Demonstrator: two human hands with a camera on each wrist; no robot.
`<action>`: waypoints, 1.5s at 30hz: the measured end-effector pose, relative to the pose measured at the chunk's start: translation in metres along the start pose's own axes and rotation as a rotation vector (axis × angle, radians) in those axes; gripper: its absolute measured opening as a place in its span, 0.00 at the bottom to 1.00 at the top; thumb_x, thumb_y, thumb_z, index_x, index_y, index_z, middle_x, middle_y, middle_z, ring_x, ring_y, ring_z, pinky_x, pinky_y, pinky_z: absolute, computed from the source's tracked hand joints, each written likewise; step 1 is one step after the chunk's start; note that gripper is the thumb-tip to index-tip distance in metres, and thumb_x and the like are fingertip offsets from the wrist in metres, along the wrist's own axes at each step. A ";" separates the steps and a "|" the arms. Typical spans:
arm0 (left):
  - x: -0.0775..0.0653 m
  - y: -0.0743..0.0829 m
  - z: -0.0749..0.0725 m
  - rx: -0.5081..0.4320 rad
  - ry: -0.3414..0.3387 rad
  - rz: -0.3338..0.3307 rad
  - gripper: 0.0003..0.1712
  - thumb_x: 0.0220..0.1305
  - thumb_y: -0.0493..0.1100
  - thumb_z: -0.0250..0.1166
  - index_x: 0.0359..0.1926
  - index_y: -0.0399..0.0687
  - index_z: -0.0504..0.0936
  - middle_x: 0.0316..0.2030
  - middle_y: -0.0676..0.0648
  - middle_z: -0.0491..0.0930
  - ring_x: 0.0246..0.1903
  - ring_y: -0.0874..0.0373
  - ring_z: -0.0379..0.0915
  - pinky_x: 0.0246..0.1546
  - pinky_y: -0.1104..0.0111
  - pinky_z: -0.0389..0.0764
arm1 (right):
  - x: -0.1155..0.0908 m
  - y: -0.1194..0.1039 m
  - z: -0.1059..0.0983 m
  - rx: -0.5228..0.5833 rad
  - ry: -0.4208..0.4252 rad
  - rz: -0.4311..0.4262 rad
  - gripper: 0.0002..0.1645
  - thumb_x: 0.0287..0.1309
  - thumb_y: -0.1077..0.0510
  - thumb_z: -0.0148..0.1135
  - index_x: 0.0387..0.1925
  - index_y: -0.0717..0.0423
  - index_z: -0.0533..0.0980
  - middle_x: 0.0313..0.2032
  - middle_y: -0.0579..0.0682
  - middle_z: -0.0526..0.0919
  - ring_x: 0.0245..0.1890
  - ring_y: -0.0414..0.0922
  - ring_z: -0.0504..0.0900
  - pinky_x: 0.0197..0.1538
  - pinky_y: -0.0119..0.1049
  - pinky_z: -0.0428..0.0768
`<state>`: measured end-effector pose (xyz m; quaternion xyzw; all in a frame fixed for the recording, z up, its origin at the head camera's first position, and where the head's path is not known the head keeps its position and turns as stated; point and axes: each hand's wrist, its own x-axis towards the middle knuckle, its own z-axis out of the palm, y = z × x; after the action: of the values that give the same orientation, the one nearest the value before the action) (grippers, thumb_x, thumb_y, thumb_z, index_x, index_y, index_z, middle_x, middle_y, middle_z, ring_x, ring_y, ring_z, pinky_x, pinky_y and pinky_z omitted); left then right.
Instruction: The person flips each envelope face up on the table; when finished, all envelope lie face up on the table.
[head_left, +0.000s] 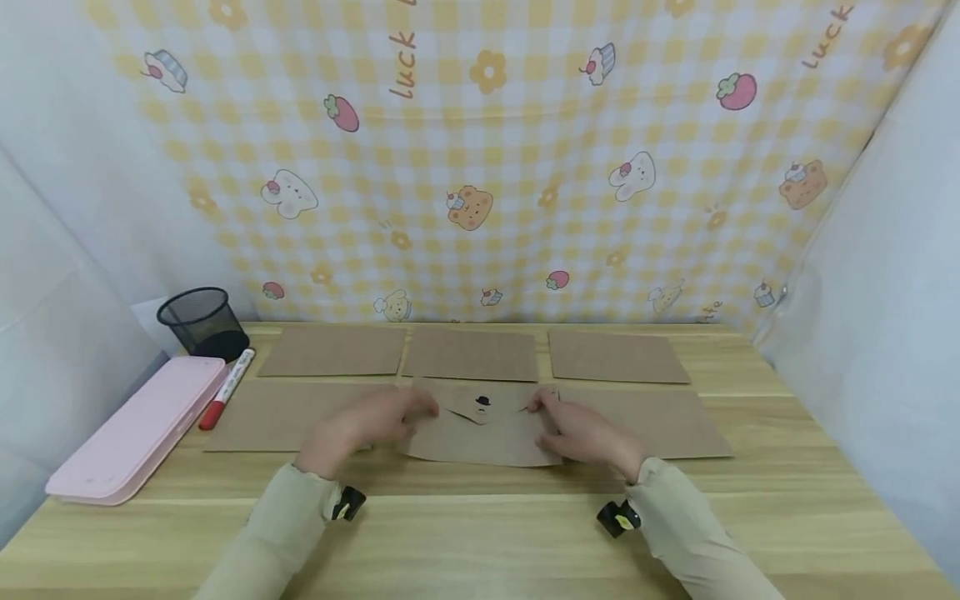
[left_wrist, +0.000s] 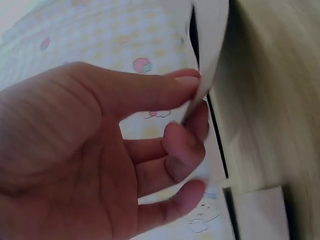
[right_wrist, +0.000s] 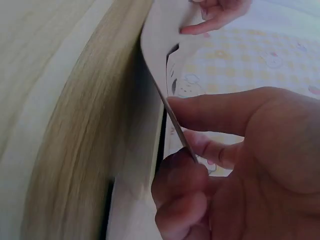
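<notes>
Kraft envelope (head_left: pixel 480 442): thin matte brown paper, oblong, marked with a small dark hat print and a slanting dark gap; bent in a shallow curve. Position: middle of the front row on the wood-grain table (head_left: pixel 480 542), between two flat brown pieces, left (head_left: pixel 262 417) and right (head_left: pixel 645 425). Behind: three similar flat rectangles (head_left: pixel 470 354).

Left hand (head_left: pixel 375 417): thumb and fingertips nearly closed, pinching the envelope's left edge; remaining fingers bent. Right hand (head_left: pixel 588 429): thumb above, fingers curled beneath, pinching the right edge. Both forearms, in loose beige sleeves (head_left: pixel 273 533), reach forward and angle inward.
</notes>
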<state>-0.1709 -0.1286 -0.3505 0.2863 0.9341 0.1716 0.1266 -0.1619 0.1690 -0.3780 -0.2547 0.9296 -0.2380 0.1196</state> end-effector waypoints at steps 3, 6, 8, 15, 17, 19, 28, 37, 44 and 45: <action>0.002 0.003 0.006 0.067 0.001 -0.032 0.27 0.48 0.23 0.60 0.51 0.46 0.79 0.50 0.46 0.77 0.50 0.46 0.72 0.51 0.55 0.71 | 0.002 -0.004 0.001 -0.052 -0.025 0.029 0.20 0.59 0.60 0.60 0.51 0.56 0.66 0.24 0.47 0.75 0.20 0.40 0.69 0.30 0.39 0.71; 0.005 0.007 0.010 0.092 -0.004 -0.075 0.26 0.50 0.24 0.62 0.51 0.46 0.79 0.50 0.46 0.77 0.51 0.45 0.71 0.52 0.52 0.70 | 0.003 -0.007 0.000 -0.089 -0.050 0.050 0.19 0.59 0.59 0.61 0.50 0.56 0.67 0.27 0.48 0.77 0.23 0.43 0.70 0.34 0.42 0.72; 0.007 0.009 0.012 0.112 -0.005 -0.093 0.24 0.53 0.26 0.63 0.51 0.47 0.79 0.51 0.46 0.77 0.51 0.44 0.71 0.53 0.48 0.68 | 0.003 -0.008 0.000 -0.115 -0.057 0.052 0.19 0.59 0.59 0.60 0.50 0.56 0.68 0.28 0.49 0.78 0.26 0.43 0.72 0.36 0.44 0.73; 0.007 0.010 0.016 0.163 0.028 -0.105 0.14 0.62 0.34 0.60 0.49 0.46 0.80 0.46 0.44 0.80 0.46 0.44 0.75 0.52 0.49 0.69 | 0.009 -0.008 0.007 -0.152 -0.071 0.065 0.18 0.61 0.56 0.59 0.51 0.56 0.68 0.31 0.49 0.79 0.29 0.42 0.74 0.38 0.43 0.75; 0.007 0.012 0.017 0.189 0.031 -0.106 0.14 0.62 0.33 0.59 0.48 0.46 0.81 0.45 0.43 0.80 0.46 0.43 0.74 0.53 0.50 0.67 | 0.010 -0.006 0.009 -0.138 -0.060 0.083 0.18 0.61 0.56 0.59 0.51 0.55 0.68 0.31 0.49 0.78 0.27 0.41 0.73 0.36 0.41 0.74; 0.007 0.013 0.019 0.212 0.033 -0.115 0.14 0.60 0.31 0.59 0.45 0.46 0.82 0.43 0.42 0.80 0.45 0.42 0.72 0.51 0.49 0.68 | 0.011 -0.005 0.009 -0.127 -0.051 0.097 0.18 0.61 0.57 0.59 0.52 0.54 0.68 0.27 0.47 0.76 0.24 0.41 0.71 0.33 0.40 0.72; 0.004 0.017 0.020 0.258 0.182 -0.136 0.05 0.56 0.31 0.61 0.32 0.44 0.81 0.31 0.44 0.73 0.33 0.48 0.68 0.32 0.58 0.75 | -0.003 0.003 -0.013 -0.098 0.139 0.014 0.17 0.60 0.59 0.59 0.50 0.62 0.72 0.25 0.45 0.77 0.21 0.38 0.72 0.27 0.35 0.74; 0.009 0.039 -0.007 0.207 0.464 0.044 0.03 0.57 0.38 0.65 0.28 0.45 0.80 0.25 0.51 0.75 0.25 0.57 0.70 0.27 0.65 0.74 | -0.083 0.081 -0.083 -0.136 0.343 0.007 0.24 0.51 0.60 0.67 0.48 0.69 0.73 0.41 0.62 0.80 0.43 0.59 0.77 0.44 0.54 0.74; 0.054 0.085 -0.002 0.047 -0.019 -0.008 0.44 0.48 0.57 0.72 0.63 0.42 0.68 0.63 0.41 0.63 0.64 0.45 0.54 0.62 0.55 0.57 | -0.110 0.115 -0.088 -0.039 0.217 0.093 0.43 0.48 0.51 0.70 0.59 0.71 0.64 0.57 0.72 0.66 0.57 0.70 0.62 0.52 0.64 0.64; 0.063 0.094 0.003 0.040 -0.066 -0.009 0.49 0.47 0.58 0.72 0.66 0.42 0.64 0.66 0.40 0.58 0.66 0.44 0.48 0.64 0.55 0.53 | -0.111 0.118 -0.087 -0.012 0.197 0.104 0.45 0.48 0.51 0.70 0.60 0.71 0.62 0.58 0.73 0.64 0.57 0.71 0.61 0.53 0.65 0.63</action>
<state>-0.1750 -0.0186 -0.3247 0.2901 0.9339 0.1428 0.1526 -0.1477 0.3500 -0.3512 -0.1821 0.9503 -0.2497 0.0381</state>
